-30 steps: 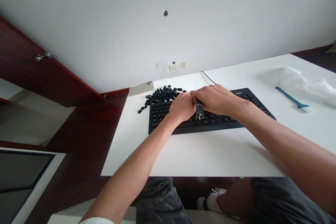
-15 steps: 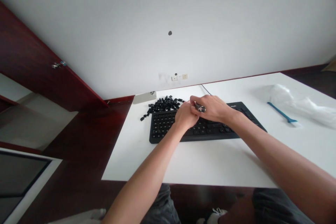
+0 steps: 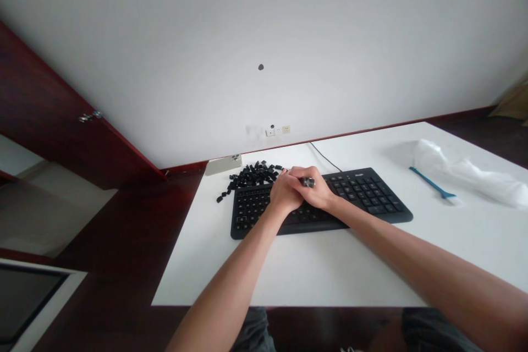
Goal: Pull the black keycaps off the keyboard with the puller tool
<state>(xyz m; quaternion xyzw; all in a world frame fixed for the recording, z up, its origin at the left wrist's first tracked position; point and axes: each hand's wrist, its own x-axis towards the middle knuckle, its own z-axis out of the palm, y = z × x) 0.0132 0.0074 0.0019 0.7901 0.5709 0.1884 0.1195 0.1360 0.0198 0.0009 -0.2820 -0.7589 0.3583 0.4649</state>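
Note:
A black keyboard [image 3: 373, 193] lies on the white table; its left part has bare key positions, and keys are in place on the right. My right hand [image 3: 315, 192] is closed round a small tool with a dark, patterned handle [image 3: 308, 181], whose working end is hidden. Pressed close against it, my left hand [image 3: 284, 195] is curled over the middle of the keyboard. Its fingertips are mostly hidden, and what they hold cannot be made out. Just behind the keyboard's left end is a loose heap of black keycaps [image 3: 251, 176].
A pale phone [image 3: 223, 164] lies at the back left corner. On the right are a blue brush [image 3: 431, 181] and a crumpled clear plastic bag [image 3: 445, 162]. The keyboard's cable [image 3: 324, 157] runs back toward the wall.
My right hand and forearm have swung leftward and closer against my left hand, uncovering more keys on the right. The tool's handle has turned slightly. The whole view has shifted a little.

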